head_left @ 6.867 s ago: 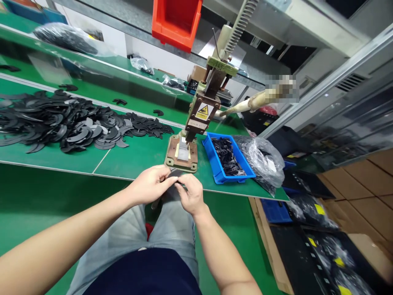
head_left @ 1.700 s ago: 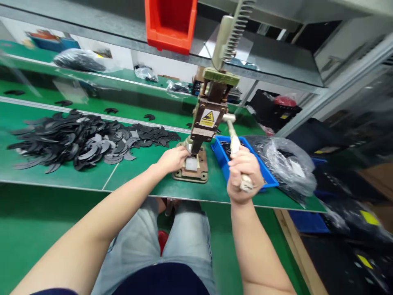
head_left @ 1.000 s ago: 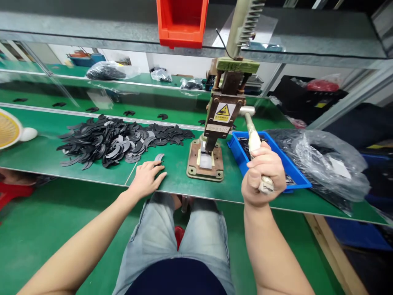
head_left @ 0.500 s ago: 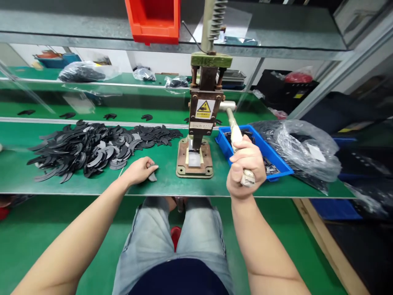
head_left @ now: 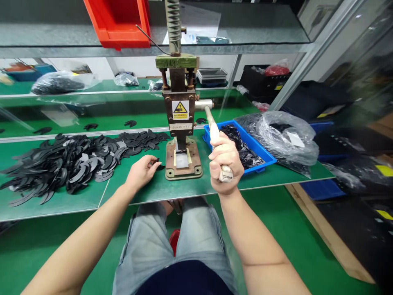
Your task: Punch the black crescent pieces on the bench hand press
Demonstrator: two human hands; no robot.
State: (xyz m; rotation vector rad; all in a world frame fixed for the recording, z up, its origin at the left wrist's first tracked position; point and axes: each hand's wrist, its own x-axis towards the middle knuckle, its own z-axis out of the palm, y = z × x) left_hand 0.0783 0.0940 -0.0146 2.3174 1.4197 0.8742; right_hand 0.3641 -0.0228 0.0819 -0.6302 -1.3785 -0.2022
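My right hand (head_left: 226, 162) is wrapped round the taped lever (head_left: 212, 123) of a hand press (head_left: 180, 110). My left hand (head_left: 143, 171) pinches a small curved black piece (head_left: 160, 167) close to the left side of the press base (head_left: 170, 173). Under the ram, a light metal block (head_left: 182, 160) sits on the base. Left of my left hand spreads a large heap of curved black pieces (head_left: 82, 162), flat and crescent-shaped. The warning label (head_left: 180, 110) on the press faces me.
At the right of the press stands a blue tray (head_left: 270, 160) with small black parts. Beside it lies a clear plastic bag (head_left: 285, 139). A red bin (head_left: 124, 39) rests on the shelf above. Several black pieces lie along the far green strip.
My view has turned to the right, so the bench appears shifted left. My left hand has moved nearer the press base with the black piece. My right hand stays on the lever.
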